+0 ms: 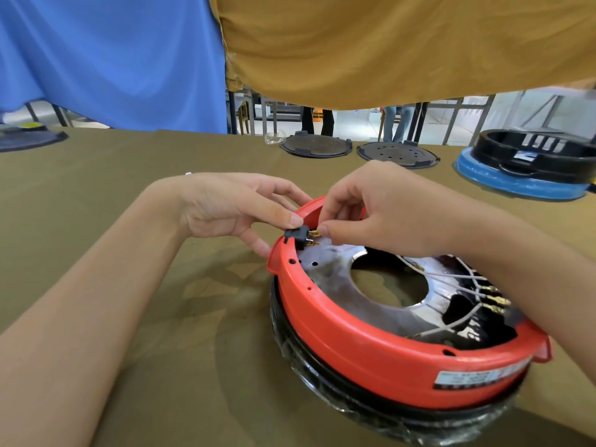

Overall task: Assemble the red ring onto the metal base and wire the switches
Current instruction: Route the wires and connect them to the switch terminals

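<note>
Red plastic ring [380, 346] already seated on dull metal base [335, 279], mid-surface. Wiring step in hand. Black switch [295, 235] at ring's 10 o'clock, pinched by left hand [225, 208]. Right hand [377, 211] pinching something at the brass terminals [313, 235], likely a connector. Loose white wires [451, 279], brass spades at 3 o'clock. Next: probably straight, firm push onto tab.

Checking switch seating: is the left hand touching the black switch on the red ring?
Touching. The head view shows the left hand with its thumb tip pressed on top of the black switch, which sits at the red ring rim.
</note>
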`<state>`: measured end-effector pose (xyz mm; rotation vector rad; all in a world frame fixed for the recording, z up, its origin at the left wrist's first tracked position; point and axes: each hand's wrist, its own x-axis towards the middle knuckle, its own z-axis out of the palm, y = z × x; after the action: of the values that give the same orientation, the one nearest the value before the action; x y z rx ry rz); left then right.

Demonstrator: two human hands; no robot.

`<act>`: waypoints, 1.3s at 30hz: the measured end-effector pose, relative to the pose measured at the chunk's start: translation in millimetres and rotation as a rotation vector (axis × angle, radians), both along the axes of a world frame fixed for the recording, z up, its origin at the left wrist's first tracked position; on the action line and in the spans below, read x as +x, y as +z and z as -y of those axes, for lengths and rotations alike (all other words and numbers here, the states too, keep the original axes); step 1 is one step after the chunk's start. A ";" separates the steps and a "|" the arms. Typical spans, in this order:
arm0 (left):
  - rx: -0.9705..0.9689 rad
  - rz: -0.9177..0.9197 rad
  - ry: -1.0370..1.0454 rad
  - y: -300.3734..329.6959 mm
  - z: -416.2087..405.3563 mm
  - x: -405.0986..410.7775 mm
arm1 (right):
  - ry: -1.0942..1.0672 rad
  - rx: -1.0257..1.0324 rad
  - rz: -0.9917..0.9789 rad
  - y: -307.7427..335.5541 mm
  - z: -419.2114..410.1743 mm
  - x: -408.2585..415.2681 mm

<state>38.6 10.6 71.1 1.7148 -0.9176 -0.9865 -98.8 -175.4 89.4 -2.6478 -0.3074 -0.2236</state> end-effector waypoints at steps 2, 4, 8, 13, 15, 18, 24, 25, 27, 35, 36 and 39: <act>-0.001 -0.003 0.002 0.0 -0.3 -0.2 | -0.006 0.003 0.015 0.1 0.5 -0.2; -0.003 -0.004 0.003 0.3 -0.3 -0.6 | -0.017 0.006 0.035 0.5 1.2 -0.1; 0.001 -0.006 -0.003 0.3 -0.1 -0.7 | -0.017 -0.003 0.014 0.7 1.3 -0.4; 0.002 -0.013 0.000 0.0 0.4 -0.3 | -0.006 -0.007 -0.001 0.1 0.5 -0.4; 0.002 -0.012 0.001 0.3 0.3 -0.6 | -0.002 -0.001 0.001 0.2 0.2 -0.5; 0.003 -0.009 0.005 0.0 0.3 -0.3 | -0.004 -0.006 -0.014 0.1 0.0 -0.1; 0.007 -0.013 0.004 -0.1 0.8 0.0 | -0.002 -0.016 0.001 -2.2 -0.9 1.8; 0.008 -0.014 0.004 0.0 0.9 -0.1 | 0.001 -0.019 0.002 -2.5 -1.0 1.9; 0.011 -0.013 0.002 -0.2 1.0 0.2 | 0.005 -0.026 0.001 -2.8 -1.1 2.3; 0.016 -0.019 0.012 0.2 0.5 -0.4 | 0.007 -0.040 -0.015 -3.1 -2.6 3.7; 0.018 -0.019 0.014 0.5 0.7 -0.7 | 0.003 -0.040 -0.013 -3.7 -2.9 3.7; 0.023 -0.019 0.015 0.1 1.3 -1.6 | 0.001 -0.040 -0.001 -3.9 -4.6 4.0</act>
<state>37.1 9.4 71.2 1.7268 -0.8829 -1.0050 -94.8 -170.8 85.6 -2.6867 -0.3154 -0.2178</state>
